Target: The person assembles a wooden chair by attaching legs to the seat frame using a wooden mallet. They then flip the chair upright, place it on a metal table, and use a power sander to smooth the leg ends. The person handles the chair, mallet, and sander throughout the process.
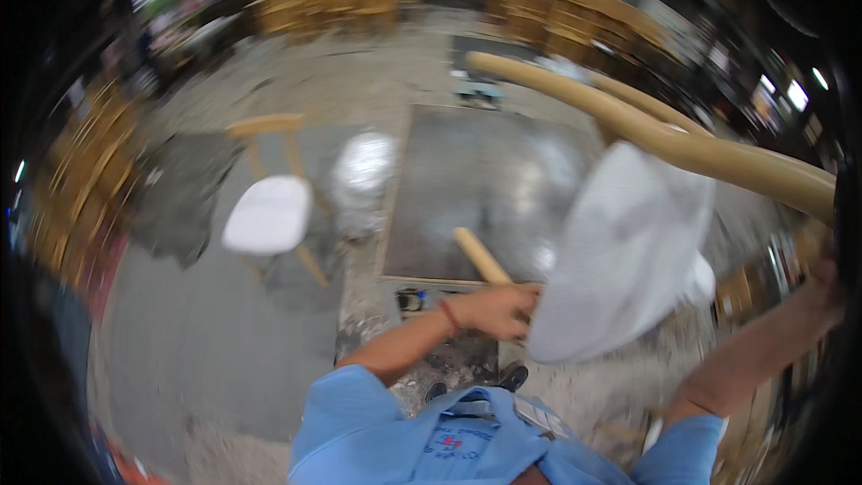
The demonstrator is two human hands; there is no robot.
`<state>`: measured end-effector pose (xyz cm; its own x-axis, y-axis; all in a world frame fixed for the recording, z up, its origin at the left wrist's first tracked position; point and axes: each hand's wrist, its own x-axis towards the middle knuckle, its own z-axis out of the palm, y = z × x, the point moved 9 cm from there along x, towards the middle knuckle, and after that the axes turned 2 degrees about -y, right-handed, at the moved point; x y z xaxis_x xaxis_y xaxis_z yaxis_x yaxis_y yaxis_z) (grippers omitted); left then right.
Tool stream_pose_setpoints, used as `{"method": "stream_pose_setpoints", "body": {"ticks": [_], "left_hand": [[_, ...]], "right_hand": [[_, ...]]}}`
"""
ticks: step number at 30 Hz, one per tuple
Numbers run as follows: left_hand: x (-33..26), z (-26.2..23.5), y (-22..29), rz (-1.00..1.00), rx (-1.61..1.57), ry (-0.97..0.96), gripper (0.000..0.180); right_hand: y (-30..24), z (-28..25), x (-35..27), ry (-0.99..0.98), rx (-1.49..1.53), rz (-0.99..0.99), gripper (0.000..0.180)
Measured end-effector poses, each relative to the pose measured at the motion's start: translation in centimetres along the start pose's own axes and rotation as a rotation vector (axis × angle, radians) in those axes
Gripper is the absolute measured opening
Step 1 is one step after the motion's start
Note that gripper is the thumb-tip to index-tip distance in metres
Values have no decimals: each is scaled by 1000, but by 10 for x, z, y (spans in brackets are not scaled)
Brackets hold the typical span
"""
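The left hand [494, 310] was clasped on a tilted white-seated pale-wood chair [620, 251]; grip of the blurred right hand [824, 283] was indeterminable.

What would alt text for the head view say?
Someone in a blue shirt handles a tilted, pale-seated wooden chair, left hand by one wooden bar, right hand blurred at the picture's right rim. A second wooden chair, white-seated, stands on grey sheeting to the left; blurred wooden furniture lines the background.
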<state>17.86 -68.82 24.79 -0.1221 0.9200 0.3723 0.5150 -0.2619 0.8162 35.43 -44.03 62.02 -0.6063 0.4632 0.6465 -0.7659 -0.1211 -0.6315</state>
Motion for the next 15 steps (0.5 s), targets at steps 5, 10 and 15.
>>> {"method": "stream_pose_setpoints", "body": {"ticks": [5,10,15], "left_hand": [[73,-128,-44,-71,125,533,45],[169,-201,-43,321,-905,575,59],[248,-194,-18,492,-1071,786,34]], "right_hand": [[-24,-55,-99,186,302,5,64],[-62,-150,-170,383,395,-154,61],[-91,-301,-236,472,398,-197,58]]}}
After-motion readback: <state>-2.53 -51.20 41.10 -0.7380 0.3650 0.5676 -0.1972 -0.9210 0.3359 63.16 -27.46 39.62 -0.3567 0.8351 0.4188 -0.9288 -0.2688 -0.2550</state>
